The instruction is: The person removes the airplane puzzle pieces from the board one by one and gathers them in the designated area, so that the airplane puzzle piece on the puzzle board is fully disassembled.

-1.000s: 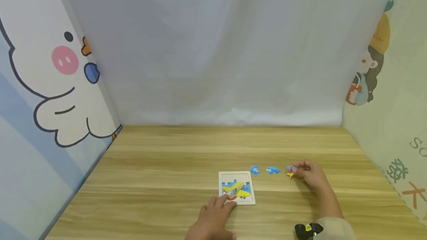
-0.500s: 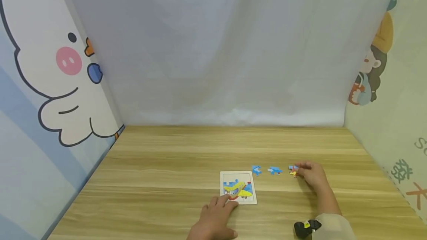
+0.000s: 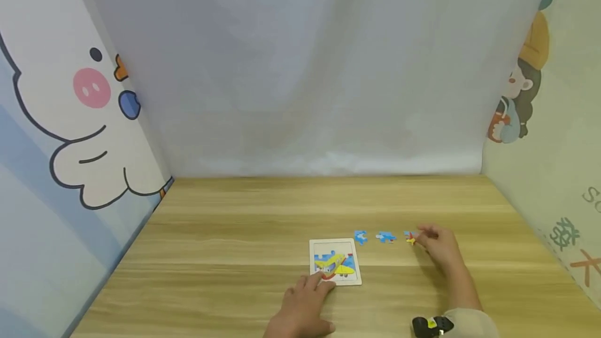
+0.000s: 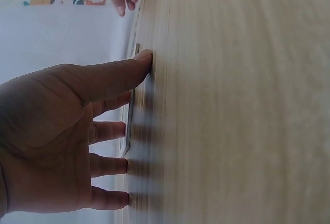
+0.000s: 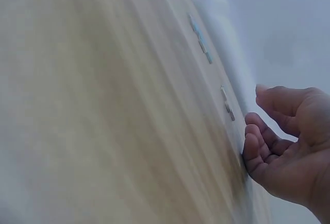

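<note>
My left hand (image 3: 302,301) lies at the lower left corner of a small white-framed jigsaw puzzle tray (image 3: 335,282), fingers stretched out. In the left wrist view, the thumb and fingers rest along the tray edge (image 4: 130,118) and the table. Part of a yellow airplane picture (image 3: 335,265) fills the tray's lower portion. My right hand (image 3: 441,248) is just right of a red, yellow and blue puzzle piece (image 3: 410,239). In the right wrist view, its loosely curled fingers (image 5: 252,144) hold nothing, and that piece (image 5: 227,103) lies apart on the table.
Two blue puzzle pieces lie in a row to the left of the right hand: a middle piece (image 3: 386,237) and a left piece (image 3: 360,237) near the tray's upper right corner. A white curtain (image 3: 319,119) backs the wooden table (image 3: 225,254), with printed panels on both sides.
The red, yellow and blue piece has shifted slightly toward the far side, and the right fingers have drawn a little off it. My left hand stays at the tray; the head view sways slightly.
</note>
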{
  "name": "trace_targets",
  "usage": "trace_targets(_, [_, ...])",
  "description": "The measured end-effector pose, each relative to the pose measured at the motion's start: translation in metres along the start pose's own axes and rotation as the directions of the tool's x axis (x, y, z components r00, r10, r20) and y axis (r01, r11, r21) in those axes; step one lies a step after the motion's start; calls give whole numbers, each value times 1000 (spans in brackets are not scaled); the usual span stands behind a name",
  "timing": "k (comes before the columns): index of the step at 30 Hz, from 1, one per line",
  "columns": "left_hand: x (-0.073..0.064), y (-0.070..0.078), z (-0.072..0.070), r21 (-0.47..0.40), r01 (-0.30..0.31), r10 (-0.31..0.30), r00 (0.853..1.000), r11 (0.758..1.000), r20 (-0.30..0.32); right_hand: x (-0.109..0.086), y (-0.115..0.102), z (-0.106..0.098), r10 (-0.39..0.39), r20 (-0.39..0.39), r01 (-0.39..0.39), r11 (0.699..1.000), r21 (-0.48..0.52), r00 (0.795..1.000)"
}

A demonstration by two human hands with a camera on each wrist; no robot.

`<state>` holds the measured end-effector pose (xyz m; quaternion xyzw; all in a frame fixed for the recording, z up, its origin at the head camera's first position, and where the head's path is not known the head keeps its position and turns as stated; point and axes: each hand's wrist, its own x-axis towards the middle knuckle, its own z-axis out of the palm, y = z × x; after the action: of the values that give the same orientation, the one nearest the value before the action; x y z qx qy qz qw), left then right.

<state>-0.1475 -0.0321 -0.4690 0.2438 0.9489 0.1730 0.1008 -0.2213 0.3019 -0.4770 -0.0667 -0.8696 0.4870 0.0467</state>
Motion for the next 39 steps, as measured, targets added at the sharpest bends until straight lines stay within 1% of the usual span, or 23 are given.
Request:
trace_targets(3, [0, -4, 1, 10, 5, -5, 1000, 1000, -1, -8, -7, 2, -28, -6, 28, 1000, -10, 1000])
trace_targets(7, [-1, -5, 2, -7, -2, 2, 1000, 1000, 2, -22, -13, -2, -29, -26, 28, 999, -41, 999])
trace_targets(9, [-1, -5, 1, -9, -5, 5, 1000, 1000, -2, -28, -15, -4, -23, -31, 22, 999, -28, 999])
trace_targets(11, [-1, -4, 1, -4, -3, 3, 1000, 1000, -5, -33, -16, -6, -17, -20, 17, 1000, -12, 1000])
trace_targets(14, [-3, -4, 0, -3, 0, 0, 1000, 1000, -12, -38, -17, -4, -10, 17, 9, 1000, 18, 1000])
trace_targets(16, [-3, -4, -1, -4, 2, -2, 1000, 1000, -13, -41, -17, 1, -7, 42, 6, 999, 42, 999])
trace_targets(18, [-3, -4, -1, -6, 1, -1, 1000, 1000, -17, -43, -18, 6, -21, 58, 19, 999, 45, 998])
trace_targets(23, [-1, -5, -2, -7, -11, 11, 1000, 1000, -16, -44, -24, 21, -104, 86, 103, 995, 17, 991])
trace_targets(27, [0, -5, -5, -20, -4, 4, 1000, 1000, 5, -43, -32, 35, -150, 110, 145, 988, 52, 983])
trace_targets(29, [0, -5, -9, -28, 2, -2, 1000, 1000, 15, -43, -37, 43, -161, 125, 151, 985, 84, 979])
trace_targets(34, [0, -3, -14, -27, 4, -3, 999, 1000, 40, -41, -47, 58, -142, 158, 120, 983, 138, 977])
trace_targets(36, [-1, -3, -13, -19, 2, -1, 999, 1000, 39, -40, -50, 63, -139, 164, 116, 983, 143, 977])
trace_targets(39, [-3, -3, -11, -13, -4, 4, 1000, 1000, 21, -38, -54, 70, -169, 170, 146, 979, 141, 971])
